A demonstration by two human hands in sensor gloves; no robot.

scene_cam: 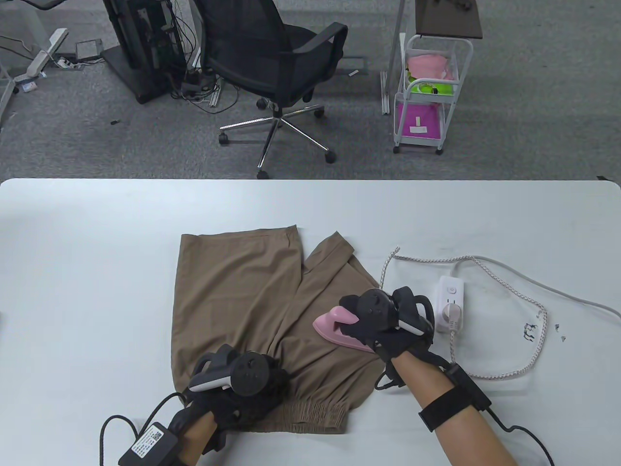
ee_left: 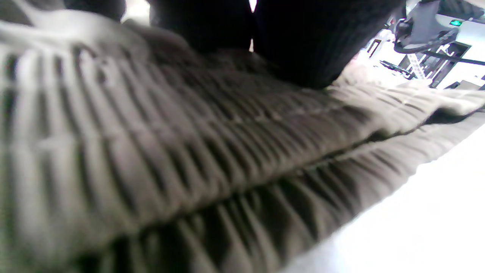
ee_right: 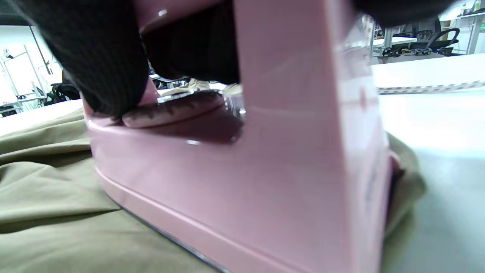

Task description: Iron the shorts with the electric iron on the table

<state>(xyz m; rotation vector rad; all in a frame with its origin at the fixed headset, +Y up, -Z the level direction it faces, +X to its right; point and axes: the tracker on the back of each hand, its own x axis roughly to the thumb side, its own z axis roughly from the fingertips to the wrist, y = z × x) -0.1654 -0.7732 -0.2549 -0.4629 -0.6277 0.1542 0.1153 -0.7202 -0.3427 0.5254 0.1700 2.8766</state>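
Note:
Brown shorts (scene_cam: 242, 296) lie flat on the white table (scene_cam: 97, 272), waistband toward me. My right hand (scene_cam: 383, 320) grips the handle of a pink electric iron (scene_cam: 335, 330), whose soleplate rests on the right leg of the shorts. In the right wrist view the iron (ee_right: 265, 159) sits on the fabric (ee_right: 57, 212) with my gloved fingers (ee_right: 102, 64) wrapped round its handle. My left hand (scene_cam: 247, 383) presses down on the shorts near the elastic waistband (scene_cam: 310, 417). The left wrist view shows the gathered waistband (ee_left: 189, 159) under my fingers (ee_left: 303, 41).
A white power strip (scene_cam: 450, 303) with a plug in it lies right of the iron, and the braided cord (scene_cam: 524, 301) loops across the table's right side. An office chair (scene_cam: 271, 63) and a white cart (scene_cam: 427, 92) stand beyond the far edge.

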